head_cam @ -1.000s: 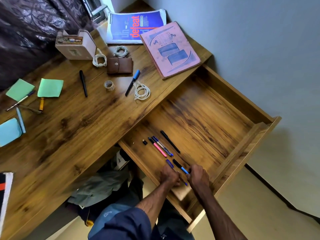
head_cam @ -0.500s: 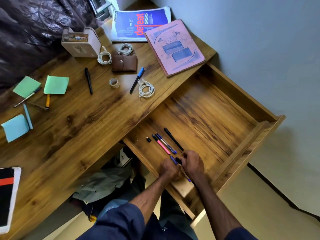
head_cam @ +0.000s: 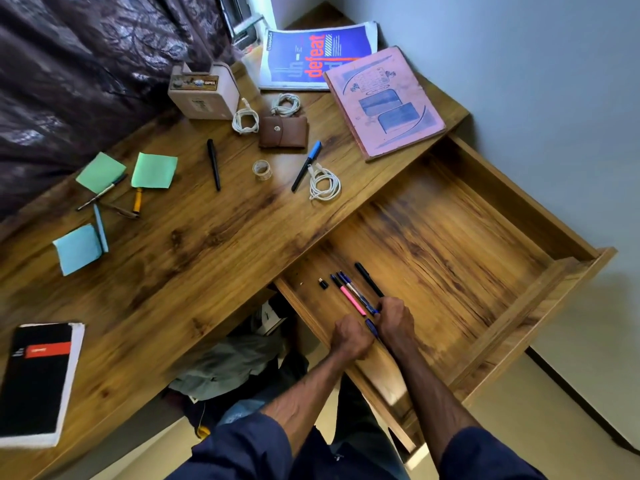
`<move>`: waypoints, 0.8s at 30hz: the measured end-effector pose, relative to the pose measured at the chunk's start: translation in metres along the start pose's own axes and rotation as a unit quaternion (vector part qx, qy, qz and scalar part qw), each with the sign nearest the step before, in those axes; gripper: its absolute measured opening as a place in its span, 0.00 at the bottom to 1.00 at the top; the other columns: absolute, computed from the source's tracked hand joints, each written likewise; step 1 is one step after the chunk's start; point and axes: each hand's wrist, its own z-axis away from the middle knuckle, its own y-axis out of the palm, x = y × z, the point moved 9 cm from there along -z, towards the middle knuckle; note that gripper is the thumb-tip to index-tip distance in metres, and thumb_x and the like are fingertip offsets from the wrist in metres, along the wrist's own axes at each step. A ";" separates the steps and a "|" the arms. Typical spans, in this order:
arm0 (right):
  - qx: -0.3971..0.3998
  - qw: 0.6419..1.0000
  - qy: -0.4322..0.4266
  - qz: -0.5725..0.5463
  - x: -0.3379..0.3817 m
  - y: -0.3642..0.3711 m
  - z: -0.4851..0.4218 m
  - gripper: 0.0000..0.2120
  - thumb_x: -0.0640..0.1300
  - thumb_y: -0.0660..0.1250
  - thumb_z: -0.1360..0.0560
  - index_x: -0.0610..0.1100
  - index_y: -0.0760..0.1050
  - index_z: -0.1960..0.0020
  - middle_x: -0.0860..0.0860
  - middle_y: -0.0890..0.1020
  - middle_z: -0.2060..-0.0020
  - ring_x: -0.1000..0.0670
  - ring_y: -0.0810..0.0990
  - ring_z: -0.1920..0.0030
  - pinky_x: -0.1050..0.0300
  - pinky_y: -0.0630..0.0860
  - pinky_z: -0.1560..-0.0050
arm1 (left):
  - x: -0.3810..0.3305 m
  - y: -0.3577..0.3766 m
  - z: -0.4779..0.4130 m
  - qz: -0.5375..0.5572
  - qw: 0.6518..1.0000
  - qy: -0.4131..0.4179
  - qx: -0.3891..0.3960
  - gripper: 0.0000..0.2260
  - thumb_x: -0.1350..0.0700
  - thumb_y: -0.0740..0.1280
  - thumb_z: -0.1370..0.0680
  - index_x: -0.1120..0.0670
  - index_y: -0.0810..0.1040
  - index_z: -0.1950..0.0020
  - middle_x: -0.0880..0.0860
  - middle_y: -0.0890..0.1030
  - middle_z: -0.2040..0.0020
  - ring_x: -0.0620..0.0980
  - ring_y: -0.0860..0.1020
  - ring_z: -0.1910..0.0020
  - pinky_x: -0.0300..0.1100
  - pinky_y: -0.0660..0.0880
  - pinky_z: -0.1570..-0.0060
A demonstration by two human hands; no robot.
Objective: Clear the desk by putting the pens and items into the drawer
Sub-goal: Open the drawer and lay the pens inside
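Observation:
The wooden drawer (head_cam: 502, 216) is pulled wide open. On its floor near the left wall lie a pink pen (head_cam: 350, 296), a blue pen (head_cam: 353, 289), a black pen (head_cam: 367, 278) and a small black cap (head_cam: 323, 283). My left hand (head_cam: 349, 337) and my right hand (head_cam: 395, 318) are curled side by side inside the drawer, just below those pens. A dark blue pen (head_cam: 371, 328) shows between the two fists and both seem to grip it. My right knuckles touch the lower ends of the lying pens.
On the desk (head_cam: 194, 258) lie a black pen (head_cam: 213, 164), a blue-capped pen (head_cam: 306, 166), white cables (head_cam: 323, 185), a tape roll (head_cam: 262, 169), a brown wallet (head_cam: 284, 132), sticky notes (head_cam: 154, 169) with several pens, a beige box (head_cam: 204, 90), a pink notebook (head_cam: 384, 102) and a black notebook (head_cam: 34, 379).
Both hands have moved up the drawer floor together toward the row of pens, carrying the blue pen; it is now mostly hidden between them.

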 end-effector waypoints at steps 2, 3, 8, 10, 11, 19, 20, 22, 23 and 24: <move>0.005 1.000 0.011 0.001 -0.001 -0.001 -0.001 0.02 0.40 0.70 0.26 0.46 0.80 0.57 0.48 0.82 0.61 0.47 0.82 0.61 0.51 0.82 0.60 | 0.001 0.000 0.001 -0.006 1.000 -0.005 0.000 0.05 0.56 0.73 0.23 0.56 0.81 0.50 0.53 0.84 0.57 0.50 0.85 0.62 0.43 0.84 0.64; 0.009 1.000 0.015 0.003 -0.001 -0.001 -0.001 0.01 0.41 0.71 0.26 0.45 0.80 0.56 0.48 0.82 0.61 0.47 0.82 0.61 0.52 0.81 0.61 | 0.001 0.001 0.001 -0.010 1.000 -0.005 0.000 0.05 0.56 0.73 0.24 0.56 0.81 0.51 0.53 0.84 0.57 0.50 0.85 0.62 0.46 0.84 0.62; 0.011 0.999 0.034 -0.002 -0.003 -0.003 -0.001 0.03 0.43 0.71 0.25 0.43 0.80 0.56 0.47 0.82 0.63 0.47 0.82 0.62 0.51 0.82 0.60 | 0.002 0.001 -0.001 -0.011 1.000 -0.004 0.008 0.05 0.57 0.74 0.24 0.56 0.81 0.52 0.54 0.84 0.57 0.52 0.85 0.61 0.47 0.85 0.62; 0.009 0.999 0.040 -0.007 -0.003 -0.006 0.000 0.03 0.42 0.71 0.24 0.43 0.80 0.55 0.47 0.82 0.62 0.47 0.81 0.62 0.53 0.80 0.62 | 0.002 0.001 0.000 -0.007 1.000 -0.008 0.010 0.06 0.57 0.74 0.25 0.55 0.80 0.50 0.53 0.84 0.56 0.51 0.85 0.60 0.49 0.85 0.61; 0.008 0.999 0.042 -0.008 -0.004 -0.006 0.000 0.03 0.42 0.70 0.24 0.43 0.80 0.55 0.47 0.82 0.62 0.47 0.81 0.62 0.54 0.78 0.63 | 0.002 0.001 0.000 -0.006 1.000 -0.007 0.012 0.07 0.57 0.74 0.25 0.55 0.80 0.50 0.53 0.84 0.55 0.51 0.85 0.60 0.48 0.85 0.61; -0.005 0.999 0.048 -0.021 -0.010 -0.007 -0.003 0.03 0.42 0.70 0.24 0.43 0.80 0.55 0.47 0.82 0.61 0.46 0.82 0.61 0.53 0.80 0.61 | 0.003 0.004 0.000 0.019 1.000 -0.010 0.021 0.06 0.57 0.72 0.22 0.58 0.80 0.48 0.55 0.84 0.56 0.50 0.85 0.62 0.43 0.84 0.65; -0.007 0.999 0.047 -0.022 -0.010 -0.007 -0.003 0.03 0.43 0.71 0.24 0.43 0.79 0.55 0.47 0.82 0.61 0.46 0.82 0.61 0.53 0.81 0.61 | 0.002 0.004 0.001 0.015 1.000 -0.008 0.020 0.06 0.57 0.72 0.23 0.57 0.81 0.49 0.55 0.84 0.56 0.50 0.85 0.62 0.45 0.85 0.63; -0.010 0.999 0.046 -0.026 -0.011 -0.007 -0.002 0.03 0.43 0.71 0.24 0.43 0.79 0.55 0.47 0.82 0.62 0.47 0.82 0.62 0.51 0.82 0.61 | 0.003 0.003 0.002 0.009 1.000 -0.011 0.017 0.05 0.57 0.72 0.23 0.56 0.80 0.50 0.54 0.84 0.56 0.50 0.85 0.61 0.48 0.85 0.62; -0.011 0.999 0.046 -0.025 -0.011 -0.007 -0.002 0.03 0.43 0.71 0.25 0.43 0.80 0.55 0.47 0.82 0.62 0.47 0.82 0.62 0.51 0.82 0.60 | 0.003 0.002 0.003 0.006 1.000 -0.010 0.013 0.05 0.56 0.72 0.23 0.56 0.81 0.51 0.54 0.84 0.56 0.50 0.85 0.61 0.48 0.85 0.62; -0.012 0.999 0.045 -0.024 -0.010 -0.008 -0.002 0.04 0.44 0.72 0.25 0.43 0.80 0.55 0.47 0.82 0.62 0.47 0.82 0.62 0.51 0.82 0.60 | 0.002 0.001 0.003 0.003 1.000 -0.009 0.011 0.04 0.56 0.72 0.23 0.55 0.81 0.51 0.54 0.84 0.56 0.50 0.85 0.62 0.47 0.85 0.63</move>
